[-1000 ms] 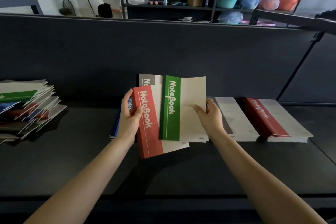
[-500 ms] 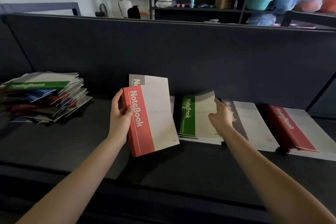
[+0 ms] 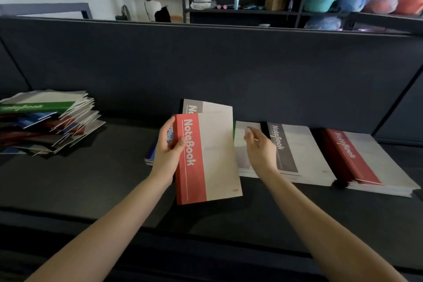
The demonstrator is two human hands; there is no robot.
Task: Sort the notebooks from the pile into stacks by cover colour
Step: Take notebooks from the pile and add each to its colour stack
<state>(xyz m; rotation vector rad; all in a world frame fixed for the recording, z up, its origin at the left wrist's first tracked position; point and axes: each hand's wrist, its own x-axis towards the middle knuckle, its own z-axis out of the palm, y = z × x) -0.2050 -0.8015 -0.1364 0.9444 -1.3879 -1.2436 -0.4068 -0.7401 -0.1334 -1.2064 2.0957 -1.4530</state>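
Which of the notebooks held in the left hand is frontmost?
The red notebook; the grey notebook only peeks out behind its top edge.

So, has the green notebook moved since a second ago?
Yes. The green notebook has come down and rightward; it now lies flat just left of the grey stack, with the right hand open over it.

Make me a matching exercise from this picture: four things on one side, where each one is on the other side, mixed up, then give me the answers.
Things:
1. red notebook
2. mixed pile
3. red stack
4. right hand

Places:
A. far right on the desk
B. open, over the green stack
C. gripped by the left hand
D. far left on the desk

Pairs: 1-C, 2-D, 3-A, 4-B.
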